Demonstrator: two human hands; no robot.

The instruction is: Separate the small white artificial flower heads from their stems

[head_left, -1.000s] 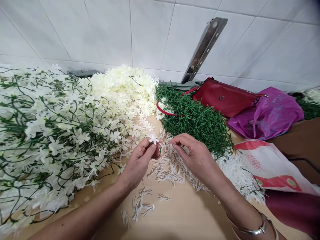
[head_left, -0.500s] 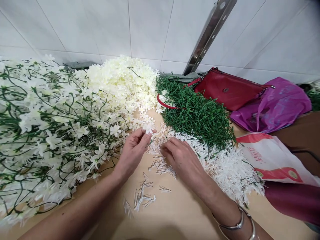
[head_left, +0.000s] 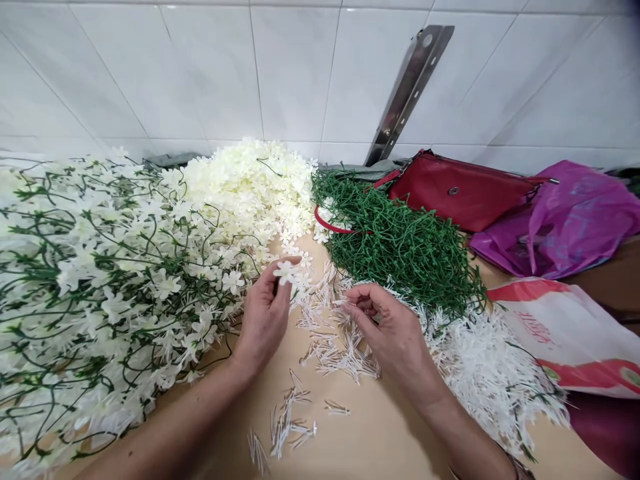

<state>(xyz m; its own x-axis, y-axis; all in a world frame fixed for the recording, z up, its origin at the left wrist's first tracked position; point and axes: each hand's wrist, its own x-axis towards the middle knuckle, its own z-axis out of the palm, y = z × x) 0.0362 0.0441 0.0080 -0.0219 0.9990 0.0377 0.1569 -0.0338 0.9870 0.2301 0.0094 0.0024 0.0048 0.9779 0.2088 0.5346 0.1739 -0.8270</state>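
Observation:
My left hand [head_left: 265, 320] is closed, pinching a white artificial flower [head_left: 285, 272] upright between thumb and fingers. To its right, my right hand [head_left: 390, 327] has thumb and forefinger brought together on what looks like a thin white plastic stamen piece, though its tip blends with those behind. Below and around those fingertips lie many loose white stamens [head_left: 350, 360] on the tan tabletop [head_left: 360, 440]. Smaller clusters of stamens [head_left: 290, 413] are nearer to me. Behind my left hand is a heap of cream flower heads [head_left: 250, 187].
Assembled white flowers on green stems [head_left: 110, 287] fill the left side. Green plastic stems [head_left: 400, 247] are piled at centre right, beside a denser white stamen pile [head_left: 490, 360]. A red handbag [head_left: 455, 190], purple plastic bag [head_left: 565, 220] and red-and-white bag [head_left: 555, 333] lie right.
My right hand has lifted back from the stamens, its thumb and forefinger now showing in a pinch. My left hand has turned the flower more toward me. The whole view has tilted up slightly.

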